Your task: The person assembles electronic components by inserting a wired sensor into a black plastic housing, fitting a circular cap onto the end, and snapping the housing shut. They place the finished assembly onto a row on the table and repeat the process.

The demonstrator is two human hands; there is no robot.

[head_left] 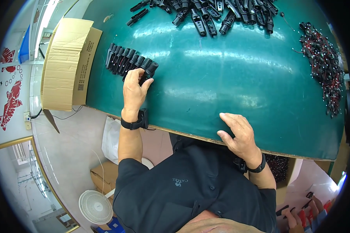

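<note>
My left hand [134, 91] curls its thumb and fingers round a black plastic housing with a ribbed end [151, 68], the rightmost in a row. Beside it, several similar black housings [122, 58] lie close together at a slant on the green table [206, 91]. The fingers partly hide the lower part of the held piece. Over the table's near edge, my right hand [239, 134] holds nothing, its thumb apart from the fingers.
Loose black housings [206, 19] are heaped along the far side. On the right lies a pile of small black parts with red wires [322, 66]. A cardboard box [66, 66] stands at the table's left edge. A white fan [96, 207] is at the lower left.
</note>
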